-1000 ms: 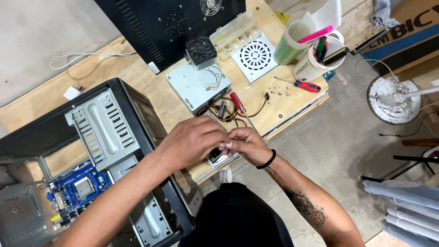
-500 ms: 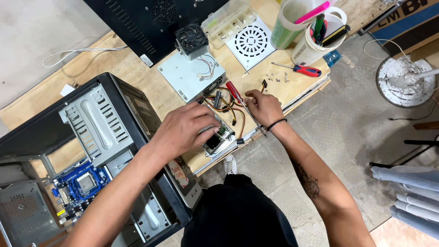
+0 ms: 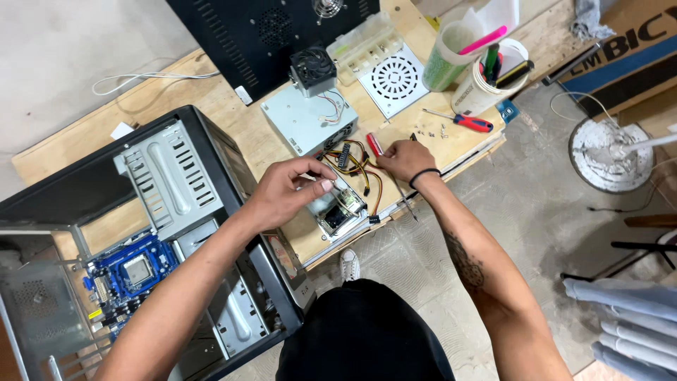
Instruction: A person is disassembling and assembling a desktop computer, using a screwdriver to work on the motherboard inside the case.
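My left hand (image 3: 285, 190) at frame centre, fingers pinched on a small part I cannot identify, above the drive (image 3: 337, 209) on the worktop (image 3: 240, 127); right hand (image 3: 405, 159) clenched beside the red-handled screwdriver (image 3: 373, 143), contents hidden.

case (image 3: 176, 212) left of my bench (image 3: 247, 130) | power supply (image 3: 307, 120) behind drive (image 3: 338, 208) | screwdriver (image 3: 465, 122) right, before cups (image 3: 486, 81)
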